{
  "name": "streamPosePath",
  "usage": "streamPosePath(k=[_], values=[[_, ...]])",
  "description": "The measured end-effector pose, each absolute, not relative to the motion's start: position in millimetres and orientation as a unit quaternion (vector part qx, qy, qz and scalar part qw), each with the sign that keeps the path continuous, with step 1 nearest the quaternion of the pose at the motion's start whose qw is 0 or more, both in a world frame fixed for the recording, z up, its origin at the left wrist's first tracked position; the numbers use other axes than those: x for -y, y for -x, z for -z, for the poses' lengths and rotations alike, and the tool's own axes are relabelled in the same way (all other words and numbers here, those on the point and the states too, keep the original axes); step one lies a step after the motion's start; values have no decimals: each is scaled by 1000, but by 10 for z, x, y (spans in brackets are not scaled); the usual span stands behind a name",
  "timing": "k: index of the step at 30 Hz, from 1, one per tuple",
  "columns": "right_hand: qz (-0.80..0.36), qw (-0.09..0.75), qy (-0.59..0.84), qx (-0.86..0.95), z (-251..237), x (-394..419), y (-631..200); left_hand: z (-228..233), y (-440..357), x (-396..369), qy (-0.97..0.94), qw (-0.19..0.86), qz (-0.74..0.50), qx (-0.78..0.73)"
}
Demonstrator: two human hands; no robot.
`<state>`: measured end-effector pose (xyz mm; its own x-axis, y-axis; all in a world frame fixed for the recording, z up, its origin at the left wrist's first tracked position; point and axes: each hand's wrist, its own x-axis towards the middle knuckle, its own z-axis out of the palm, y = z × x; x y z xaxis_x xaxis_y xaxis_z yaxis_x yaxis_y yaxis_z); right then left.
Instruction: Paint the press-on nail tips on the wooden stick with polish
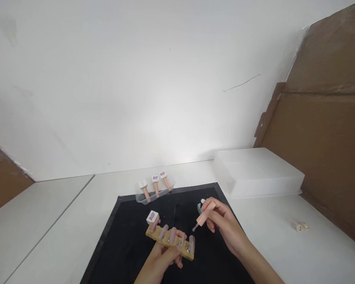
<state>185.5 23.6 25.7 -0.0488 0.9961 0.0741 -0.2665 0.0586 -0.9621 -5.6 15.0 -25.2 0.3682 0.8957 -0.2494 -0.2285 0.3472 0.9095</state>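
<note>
So this is a nail-polish practice setup on a white table (284,244), with a black mat (130,244) laid down in the near middle — presumably to catch drips and make the pale tips easier to see.

The left hand (161,258) comes up from the near edge and grips a wooden nail-tip holder (169,240), fingers wrapped under and around the bar. It's held tilted up toward the camera, which looks like a way to keep the row of fake nail tips (172,235) facing the brush. The tips stand in a line along the bar; most look pale pink, and I can't tell how many are painted.

The right hand (221,225) is closed in a pinch on a pink polish brush cap (204,216), held like a pen with the bristle end (194,228) angled down and left, just beside the rightmost tip but not clearly touching it. Right behind those fingers sits a small teal bottle (199,207), mostly hidden — close by, probably for easy re-dipping.

A polish bottle with a white square cap (152,217) stands on the mat just beyond the holder's left end. Farther back, at the mat's far edge, a clear plastic tray (155,193) holds three more pink bottles lying side by side. A translucent white plastic box (257,171) sits far right, brown cardboard (328,130) leans against the wall beyond it, and something small and pale (301,226) lies on the table at right.
</note>
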Motion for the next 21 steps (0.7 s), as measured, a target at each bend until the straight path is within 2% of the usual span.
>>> streamPosePath(k=[12, 21], values=[[-626, 518, 318, 489, -229, -204, -1867, 233, 35, -182, -399, 719, -398, -407], [-583, 562, 373, 453, -225, -237, -1855, 227, 51, -155, -407, 722, -395, -396]])
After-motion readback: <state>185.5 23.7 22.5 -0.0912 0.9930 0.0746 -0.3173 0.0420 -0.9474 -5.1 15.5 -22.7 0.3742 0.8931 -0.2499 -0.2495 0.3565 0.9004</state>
